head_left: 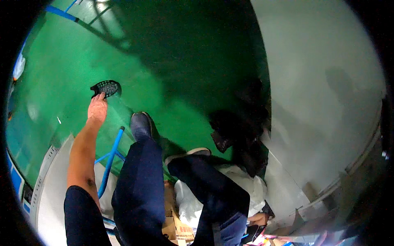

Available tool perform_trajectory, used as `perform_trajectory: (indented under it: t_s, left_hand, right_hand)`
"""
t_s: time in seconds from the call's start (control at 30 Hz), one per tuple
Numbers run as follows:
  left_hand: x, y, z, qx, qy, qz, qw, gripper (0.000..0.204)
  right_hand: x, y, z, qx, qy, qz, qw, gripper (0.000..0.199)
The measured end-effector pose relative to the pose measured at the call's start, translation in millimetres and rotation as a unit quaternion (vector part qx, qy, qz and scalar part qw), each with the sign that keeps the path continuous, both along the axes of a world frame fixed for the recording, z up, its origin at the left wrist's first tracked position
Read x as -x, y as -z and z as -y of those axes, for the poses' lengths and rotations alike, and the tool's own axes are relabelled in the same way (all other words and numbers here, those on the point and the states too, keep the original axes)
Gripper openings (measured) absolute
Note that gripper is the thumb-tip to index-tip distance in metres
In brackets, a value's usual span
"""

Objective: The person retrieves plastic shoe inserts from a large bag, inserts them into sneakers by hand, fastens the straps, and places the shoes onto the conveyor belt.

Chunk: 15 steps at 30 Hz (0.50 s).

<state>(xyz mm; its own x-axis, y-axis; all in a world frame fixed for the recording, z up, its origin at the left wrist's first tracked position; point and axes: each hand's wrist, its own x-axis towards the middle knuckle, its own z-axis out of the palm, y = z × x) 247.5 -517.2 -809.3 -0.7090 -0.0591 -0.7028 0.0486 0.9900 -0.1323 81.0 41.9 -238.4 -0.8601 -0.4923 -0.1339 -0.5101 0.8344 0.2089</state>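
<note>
My left arm reaches forward over the green floor. The fingers of my left hand [98, 107] are closed on the near edge of a black, rounded piece with many holes [107, 87], perhaps a perforated slipper or a mesh piece; its exact kind is unclear. It lies on or just above the floor, with a notch at its left end. Low on the right, beside my right leg, a small patch of skin that seems to be my right hand [257, 219] shows next to a dark object [255, 233]. Its fingers are too hidden to read.
Blue stool legs [110, 162] stand left of my shoes. Between and beside my legs are a cardboard box [180, 229] and white plastic bags [236, 174]. A black bag [242, 131] leans by the pale panel [316, 82] on the right. Another blue frame [61, 13] stands far left.
</note>
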Motion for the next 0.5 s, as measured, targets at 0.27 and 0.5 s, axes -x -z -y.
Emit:
perform_trajectory:
  t_s: [0.27,0.5]
  left_hand:
    - [41,-265,-181,-0.579,-0.53,-0.072,0.615,0.036]
    - [36,-604,-280,-0.716,-0.59,0.02,0.372,0.076]
  right_hand:
    - [-32,-61,-12,0.025,0.033,-0.015,0.999,0.102]
    - [-38,-50,-8,0.23,0.109,0.072,0.964,0.065]
